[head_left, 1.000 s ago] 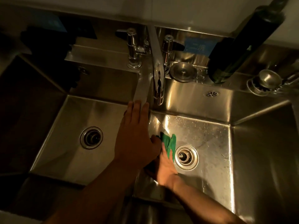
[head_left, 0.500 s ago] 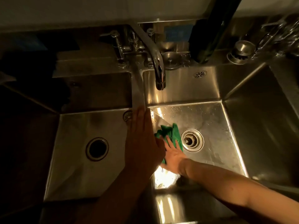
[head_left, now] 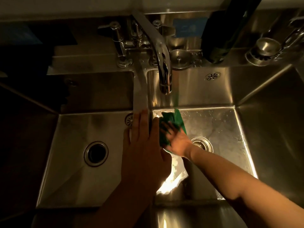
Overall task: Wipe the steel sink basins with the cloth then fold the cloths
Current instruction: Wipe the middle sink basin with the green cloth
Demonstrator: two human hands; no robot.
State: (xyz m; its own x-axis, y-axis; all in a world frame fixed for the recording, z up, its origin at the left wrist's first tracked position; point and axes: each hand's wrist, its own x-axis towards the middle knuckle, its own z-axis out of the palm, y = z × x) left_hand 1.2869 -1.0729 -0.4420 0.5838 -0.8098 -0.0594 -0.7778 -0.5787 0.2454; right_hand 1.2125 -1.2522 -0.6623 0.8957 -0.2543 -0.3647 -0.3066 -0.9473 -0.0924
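A green cloth (head_left: 176,120) lies on the wet floor of the right steel basin (head_left: 218,127), near its back left corner. My right hand (head_left: 176,139) presses flat on the cloth, fingers spread and blurred, just left of the right drain (head_left: 204,144). My left hand (head_left: 144,145) rests flat and open on the divider (head_left: 139,96) between the basins, holding nothing. The left basin (head_left: 74,153) is darker, with its own drain (head_left: 95,153). No other cloth is visible.
The faucet spout (head_left: 162,63) hangs over the right basin's back wall, with handles (head_left: 118,45) behind it. A dark green bottle (head_left: 223,32), a steel stopper (head_left: 180,59) and a strainer cup (head_left: 263,48) stand on the back ledge.
My right hand has slid the green cloth farther back toward the basin's rear left corner. The view has tilted forward over the sink. My left hand stays on the divider.
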